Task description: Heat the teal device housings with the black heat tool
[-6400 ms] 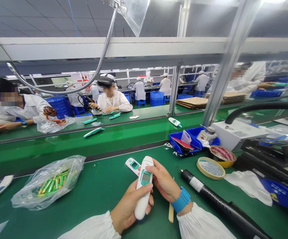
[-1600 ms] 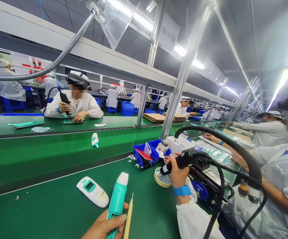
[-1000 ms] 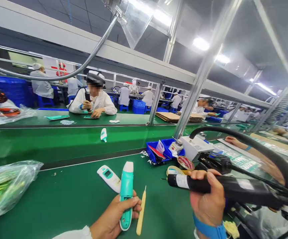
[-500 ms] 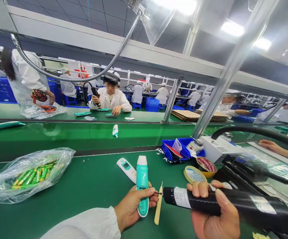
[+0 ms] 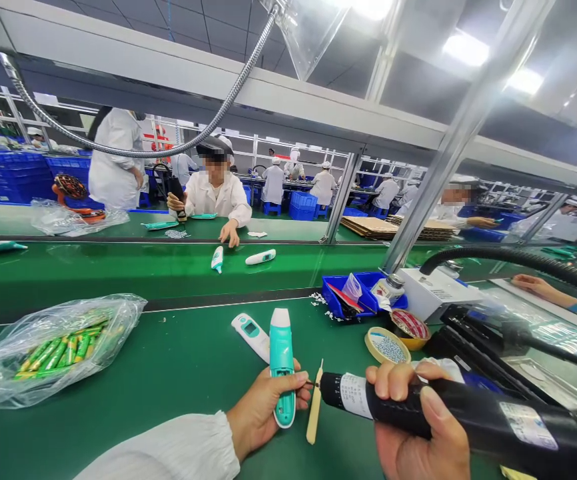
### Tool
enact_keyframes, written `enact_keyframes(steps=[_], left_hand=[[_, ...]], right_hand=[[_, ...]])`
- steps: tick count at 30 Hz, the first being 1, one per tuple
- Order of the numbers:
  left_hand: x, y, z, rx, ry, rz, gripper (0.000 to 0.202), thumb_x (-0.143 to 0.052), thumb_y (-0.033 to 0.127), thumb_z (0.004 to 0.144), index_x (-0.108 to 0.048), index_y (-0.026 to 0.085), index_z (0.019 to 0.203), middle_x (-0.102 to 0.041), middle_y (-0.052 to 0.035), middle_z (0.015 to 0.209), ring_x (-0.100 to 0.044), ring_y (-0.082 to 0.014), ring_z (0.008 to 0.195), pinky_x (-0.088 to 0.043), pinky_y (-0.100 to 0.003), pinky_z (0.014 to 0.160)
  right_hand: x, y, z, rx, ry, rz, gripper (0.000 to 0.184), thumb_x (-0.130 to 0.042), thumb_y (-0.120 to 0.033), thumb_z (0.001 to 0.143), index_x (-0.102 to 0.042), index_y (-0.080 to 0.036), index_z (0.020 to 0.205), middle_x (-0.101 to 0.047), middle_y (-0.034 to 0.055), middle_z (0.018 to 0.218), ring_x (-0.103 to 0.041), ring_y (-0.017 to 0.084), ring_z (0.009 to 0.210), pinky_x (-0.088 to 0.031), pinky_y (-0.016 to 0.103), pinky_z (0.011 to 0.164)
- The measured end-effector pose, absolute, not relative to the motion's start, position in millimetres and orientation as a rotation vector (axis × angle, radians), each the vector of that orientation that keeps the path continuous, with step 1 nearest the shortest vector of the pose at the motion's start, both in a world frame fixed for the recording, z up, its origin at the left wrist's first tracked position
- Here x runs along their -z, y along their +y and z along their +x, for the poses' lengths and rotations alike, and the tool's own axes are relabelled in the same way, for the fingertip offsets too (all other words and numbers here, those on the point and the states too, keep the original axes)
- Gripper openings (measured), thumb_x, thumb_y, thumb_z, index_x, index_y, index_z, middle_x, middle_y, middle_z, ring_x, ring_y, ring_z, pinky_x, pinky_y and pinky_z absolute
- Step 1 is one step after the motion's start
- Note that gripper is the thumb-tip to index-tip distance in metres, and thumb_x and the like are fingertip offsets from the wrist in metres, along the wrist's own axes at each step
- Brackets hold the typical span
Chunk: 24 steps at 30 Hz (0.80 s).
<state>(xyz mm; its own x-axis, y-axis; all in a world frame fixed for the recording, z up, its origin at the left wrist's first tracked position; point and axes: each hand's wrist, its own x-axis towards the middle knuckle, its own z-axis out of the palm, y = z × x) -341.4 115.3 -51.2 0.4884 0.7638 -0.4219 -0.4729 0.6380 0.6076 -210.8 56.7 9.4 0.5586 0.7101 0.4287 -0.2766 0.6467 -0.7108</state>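
Observation:
My left hand [image 5: 256, 408] is closed around a teal and white thermometer [image 5: 281, 337], its tip pointing away and its open battery compartment facing up. In my right hand [image 5: 431, 430] lies a black electric screwdriver [image 5: 493, 417], pointing left. Its bit reaches my left thumb and fingertips, beside the thermometer; whether a screw sits on the bit is too small to tell. Just under the bit, a cream-coloured stick tool [image 5: 313, 413] rests on the green bench. Another thermometer [image 5: 252, 337], with a small display, lies behind the held one, partly covered by it.
A clear bag of green and yellow batteries [image 5: 63, 350] lies left. To the right stand a round dish of small screws [image 5: 387, 347], a tape roll [image 5: 411, 327], blue bins [image 5: 336, 308] and a white box [image 5: 423, 293]. Thermometers [image 5: 260, 257] lie on the belt before a co-worker [image 5: 216, 193].
A second thermometer now lies on the belt, and the co-worker opposite has a hand stretched to the belt. A standing person behind has moved right. My hands keep nearly the same pose.

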Motion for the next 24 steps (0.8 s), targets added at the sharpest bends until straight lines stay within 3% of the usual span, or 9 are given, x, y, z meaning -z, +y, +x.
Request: enact_keyframes(steps=[5,8,12,15,24], left_hand=[[53,115,-341,-0.774,0.720,0.494,0.029,-0.076,0.019,0.063,-0.053,0.011,0.079,-0.059,-0.0031,0.063,-0.055,-0.0101,0.050,-0.043,-0.018,0.046],[56,115,-341,-0.759,0.737,0.519,0.037,-0.072,0.040,0.066,-0.054,0.011,0.082,-0.058,-0.0019,0.066,-0.050,-0.0079,0.043,-0.038,-0.018,0.039],[60,117,-342,-0.691,0.725,0.512,0.054,-0.051,0.063,0.073,-0.054,0.012,0.090,-0.054,0.0004,0.056,-0.044,-0.0073,0.037,-0.032,-0.017,0.035],[61,116,-342,-0.660,0.701,0.525,0.057,-0.045,0.067,0.074,-0.054,0.013,0.090,-0.051,0.0011,0.049,-0.043,-0.0083,0.037,-0.031,-0.017,0.034],[55,114,-338,-0.667,0.691,0.619,0.060,-0.051,0.072,0.065,-0.054,0.015,0.083,-0.045,0.0034,0.043,-0.040,-0.0081,0.037,-0.030,-0.017,0.033]], right_hand=[[-10,55,-215,-0.603,-0.859,-0.617,0.013,-0.057,-0.030,0.073,-0.049,-0.024,0.081,-0.050,-0.0060,0.054,-0.046,0.011,0.051,-0.043,0.027,0.056],[-12,55,-218,-0.601,-0.866,-0.596,0.013,-0.057,-0.030,0.074,-0.050,-0.023,0.081,-0.050,-0.0058,0.054,-0.046,0.011,0.051,-0.043,0.027,0.056],[-14,54,-223,-0.621,-0.867,-0.560,0.012,-0.056,-0.030,0.075,-0.050,-0.023,0.082,-0.049,-0.0057,0.054,-0.046,0.010,0.050,-0.042,0.027,0.055],[-12,55,-227,-0.638,-0.873,-0.543,0.012,-0.056,-0.030,0.075,-0.050,-0.023,0.082,-0.049,-0.0057,0.055,-0.046,0.010,0.051,-0.043,0.027,0.055],[-2,62,-233,-0.664,-0.907,-0.536,0.012,-0.056,-0.028,0.076,-0.048,-0.024,0.084,-0.050,-0.0058,0.057,-0.047,0.011,0.052,-0.042,0.029,0.056]])
